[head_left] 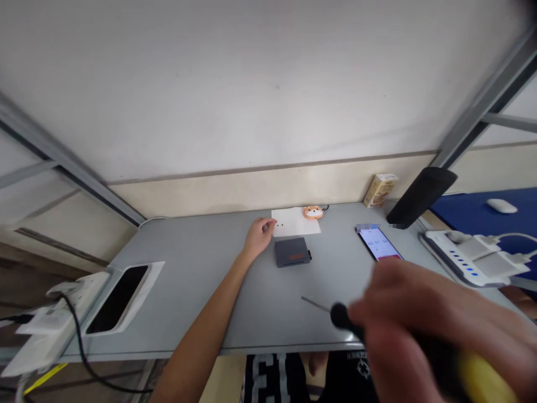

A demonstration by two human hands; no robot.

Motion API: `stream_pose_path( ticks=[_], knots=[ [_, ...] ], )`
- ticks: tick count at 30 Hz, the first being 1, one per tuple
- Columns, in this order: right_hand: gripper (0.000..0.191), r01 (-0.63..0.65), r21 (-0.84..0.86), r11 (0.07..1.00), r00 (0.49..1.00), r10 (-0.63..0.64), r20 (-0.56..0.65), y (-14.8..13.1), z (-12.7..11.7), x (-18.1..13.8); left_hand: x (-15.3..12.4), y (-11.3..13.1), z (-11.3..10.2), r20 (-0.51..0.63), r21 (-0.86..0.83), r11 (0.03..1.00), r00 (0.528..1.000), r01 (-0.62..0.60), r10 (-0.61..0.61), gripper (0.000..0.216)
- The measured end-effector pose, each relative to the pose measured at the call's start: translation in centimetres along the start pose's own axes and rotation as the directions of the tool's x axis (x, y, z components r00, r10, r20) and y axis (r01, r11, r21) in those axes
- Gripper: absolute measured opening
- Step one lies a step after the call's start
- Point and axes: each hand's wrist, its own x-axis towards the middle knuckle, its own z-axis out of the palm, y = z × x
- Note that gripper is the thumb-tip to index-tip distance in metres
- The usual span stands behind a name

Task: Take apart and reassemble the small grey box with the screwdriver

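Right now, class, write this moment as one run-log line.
left hand: at edge of white paper | right hand: gripping screwdriver | grey box: beside paper

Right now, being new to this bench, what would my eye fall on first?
The blurred right hand, large at the lower right, gripping a screwdriver with its thin shaft pointing left over the grey table. Further back, the left hand reaches the edge of a white sheet, which lies just behind a small dark grey box.
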Motion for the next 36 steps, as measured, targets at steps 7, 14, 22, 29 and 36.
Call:
stream_pose_path(
  ticks=[7, 14, 22, 29, 36],
  knots=[
    [0.054, -0.327, -0.125, 0.937, 0.945, 0.328, -0.017, 14.7, 5.2, 4.6, -6.2, 3.4, -0.1, 0.134, 0.041, 0.998, 0.99, -0.043, 0.037, 0.04],
    [0.059, -0.517, 0.119, 0.848, 0.777, 0.523, -0.35, 20.5, 6.8, 1.9, -5.7, 3.3, -1.4, 0.286, -0.151, 0.986, 0.951, -0.076, 0.118, 0.037],
    [0.056, -0.519, -0.014, 0.855, 0.831, 0.5, -0.243, 20.9, 6.8, 1.4, -4.9, 2.0, -1.8, 0.394, -0.433, 0.895, 0.916, 0.112, 0.076, 0.037],
    [0.055, -0.536, -0.002, 0.844, 0.839, 0.532, -0.114, 20.8, 7.4, 1.0, -4.3, 1.6, -1.3, 0.39, -0.391, 0.91, 0.921, 0.14, 0.025, 0.023],
    [0.05, -0.418, -0.006, 0.908, 0.908, 0.418, -0.029, 20.3, 7.4, 1.0, -4.7, 2.3, -0.7, 0.306, -0.317, 0.942, 0.952, 0.109, -0.008, 0.03]
  ],
)
